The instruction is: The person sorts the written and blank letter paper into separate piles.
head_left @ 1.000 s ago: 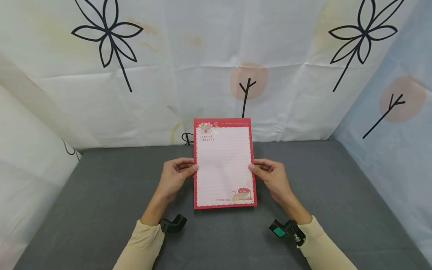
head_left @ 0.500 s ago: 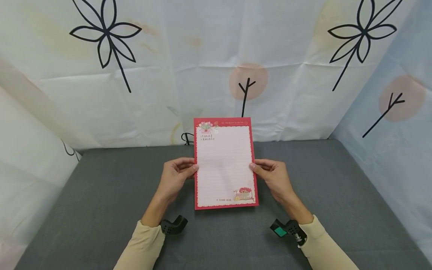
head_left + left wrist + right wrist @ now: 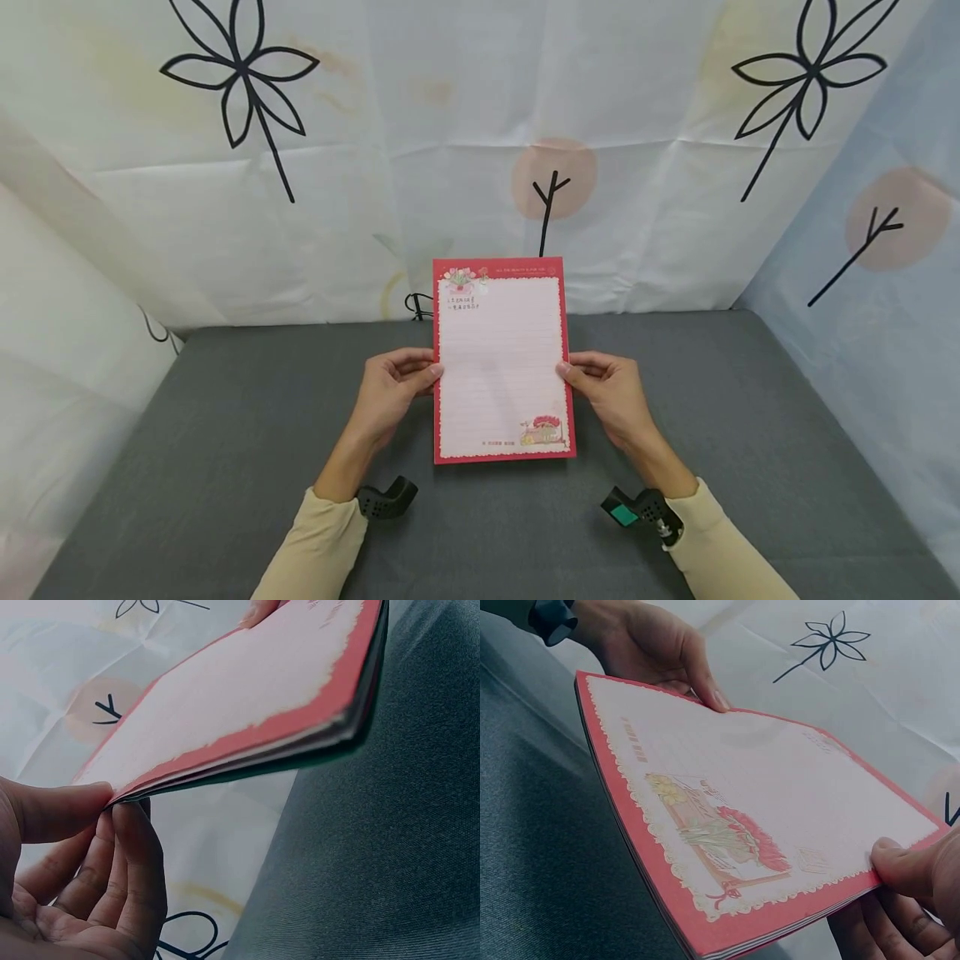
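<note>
A red-bordered writing pad (image 3: 501, 367) with a pale lined page is held up in front of the person, above the grey table. Small flowers decorate its top left and bottom right corners, and two short handwritten lines stand near the top. The left hand (image 3: 392, 387) pinches the left edge, thumb on the page and fingers behind. At the opposite edge, the right hand (image 3: 609, 392) pinches in the same way. Both wrist views show the pad's thickness: several sheets are stacked, seen along the edge of the pad (image 3: 247, 697) and of the pad (image 3: 727, 802).
Grey cloth covers the table (image 3: 262, 417). White fabric (image 3: 420, 100) printed with black line flowers hangs behind it, and bluish fabric (image 3: 885, 350) hangs on the right. Each wrist wears a dark camera mount, one at the left cuff (image 3: 386, 498) and one at the right (image 3: 641, 510).
The pad has shifted very slightly to the right and up, with both hands keeping their grip on its edges. Little else differs.
</note>
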`<state>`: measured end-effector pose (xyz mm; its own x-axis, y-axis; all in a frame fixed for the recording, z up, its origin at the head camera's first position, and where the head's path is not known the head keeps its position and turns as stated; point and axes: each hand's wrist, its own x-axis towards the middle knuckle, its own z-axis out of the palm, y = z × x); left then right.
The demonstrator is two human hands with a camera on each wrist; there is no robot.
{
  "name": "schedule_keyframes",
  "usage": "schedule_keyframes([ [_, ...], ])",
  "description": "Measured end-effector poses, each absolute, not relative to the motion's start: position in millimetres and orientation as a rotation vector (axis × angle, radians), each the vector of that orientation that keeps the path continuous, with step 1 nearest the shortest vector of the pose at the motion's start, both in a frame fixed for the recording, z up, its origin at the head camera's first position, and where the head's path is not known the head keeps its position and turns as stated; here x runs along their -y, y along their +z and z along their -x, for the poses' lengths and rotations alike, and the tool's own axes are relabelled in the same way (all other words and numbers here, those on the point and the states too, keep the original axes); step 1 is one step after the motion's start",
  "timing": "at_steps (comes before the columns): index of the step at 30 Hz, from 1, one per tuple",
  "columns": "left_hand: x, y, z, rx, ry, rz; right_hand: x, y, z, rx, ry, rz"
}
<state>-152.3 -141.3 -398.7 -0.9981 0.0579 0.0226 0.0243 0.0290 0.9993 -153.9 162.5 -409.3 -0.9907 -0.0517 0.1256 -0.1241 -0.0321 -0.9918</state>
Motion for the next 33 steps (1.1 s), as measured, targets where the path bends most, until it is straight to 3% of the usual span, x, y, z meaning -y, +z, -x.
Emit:
schedule_keyframes([
  [33,139.1,-402.7,152.1,-2.18,2.186,-0.199,-164.5,-407.2,154.1,2.128,2.242,-0.225],
])
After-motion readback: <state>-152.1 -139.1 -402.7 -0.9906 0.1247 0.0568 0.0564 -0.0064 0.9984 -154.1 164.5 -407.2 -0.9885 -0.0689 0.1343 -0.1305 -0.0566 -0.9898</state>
